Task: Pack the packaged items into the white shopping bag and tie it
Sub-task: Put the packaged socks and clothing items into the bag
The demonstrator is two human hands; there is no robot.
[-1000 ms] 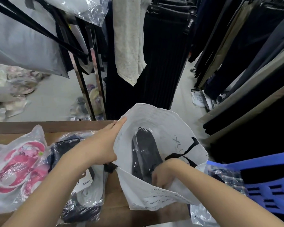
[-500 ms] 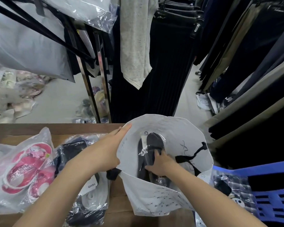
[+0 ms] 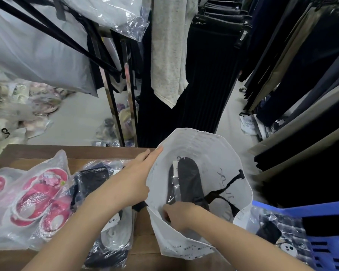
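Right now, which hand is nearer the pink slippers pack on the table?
Left. The left hand holds the rim of the white bag, right of the pink slippers pack; the right hand is farther right, down inside the bag.

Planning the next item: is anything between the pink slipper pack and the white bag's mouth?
Yes. A dark pack lies between them, the left hand holds the rim there, and the right hand is inside the bag.

You see everything through one wide-angle camera on your head, facing forward and steeply down. It sits close above your left hand (image 3: 133, 182) and right hand (image 3: 181, 214) at the white bag (image 3: 200, 151), by the right end of the worktop (image 3: 76, 151); hanging clothes (image 3: 209, 85) curve away across the upper frame.
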